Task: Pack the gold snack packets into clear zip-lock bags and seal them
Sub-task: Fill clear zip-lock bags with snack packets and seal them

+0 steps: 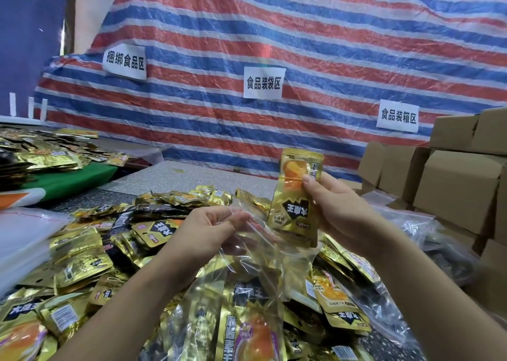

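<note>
Gold snack packet (297,196) is gripped upright by the right hand (334,210) while the clear bag (255,251) mouth is pinched open by the left hand (211,226), so loading looks underway, and lowering it into the mouth is probably what's needed next.

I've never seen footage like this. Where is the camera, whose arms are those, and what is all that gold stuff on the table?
There is no machine here: a person wears a camera on the head, so this single picture looks forward and down along their own two bare arms.

The right hand holds one gold snack packet upright, thumb curled over its front. The left hand pinches the mouth of a clear zip-lock bag, which hangs down between the arms; the packet's lower end sits right at that mouth. Whether it is inside yet is hard to tell.

The table is heaped with a pile of loose packets of the same kind. To the right stand cardboard boxes. Behind hangs a striped tarp with three paper signs in Chinese.
</note>
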Available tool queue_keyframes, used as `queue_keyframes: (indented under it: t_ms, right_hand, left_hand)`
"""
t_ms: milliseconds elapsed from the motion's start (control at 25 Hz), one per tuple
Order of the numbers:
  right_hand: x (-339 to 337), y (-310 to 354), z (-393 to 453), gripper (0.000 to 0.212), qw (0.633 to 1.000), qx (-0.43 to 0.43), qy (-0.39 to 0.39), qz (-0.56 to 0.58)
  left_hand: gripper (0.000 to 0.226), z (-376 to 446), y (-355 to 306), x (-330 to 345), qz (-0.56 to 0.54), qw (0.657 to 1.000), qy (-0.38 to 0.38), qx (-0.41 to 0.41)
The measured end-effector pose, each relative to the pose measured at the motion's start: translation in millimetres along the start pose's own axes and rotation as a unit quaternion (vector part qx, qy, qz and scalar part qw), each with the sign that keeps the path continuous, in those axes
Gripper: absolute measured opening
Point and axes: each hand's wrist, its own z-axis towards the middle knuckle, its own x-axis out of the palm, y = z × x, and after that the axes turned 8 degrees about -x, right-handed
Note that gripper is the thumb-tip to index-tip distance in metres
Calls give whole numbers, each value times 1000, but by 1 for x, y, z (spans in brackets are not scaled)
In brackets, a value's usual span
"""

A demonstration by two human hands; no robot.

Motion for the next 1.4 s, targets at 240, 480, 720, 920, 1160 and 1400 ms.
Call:
queue_keyframes:
  t_ms: [240, 480, 720, 920, 1160, 1400]
  right_hand:
    - [22, 1, -1, 17, 989, -85, 45, -115]
    - [24, -5, -1, 21, 992, -64, 75, -82]
    - [18, -4, -8, 24, 975, -19, 144, -167]
    - [23, -1, -8, 33, 988, 25, 69, -136]
    - [22, 5, -14, 38, 971, 56, 79, -218]
    - [20, 0, -11, 25, 985, 153, 66, -30]
  left_hand:
    - [36, 0, -1, 2, 10, 1000, -4, -9]
    - [42, 2, 1, 4, 19, 999, -30, -2]
    - [41, 0, 0, 6, -9, 1000, -30, 3]
    - [46, 0, -3, 7, -48, 998, -48, 6]
    - [44, -3, -4, 11, -32, 997, -62, -25]
    - [42, -5, -12, 14, -70, 991, -103, -51]
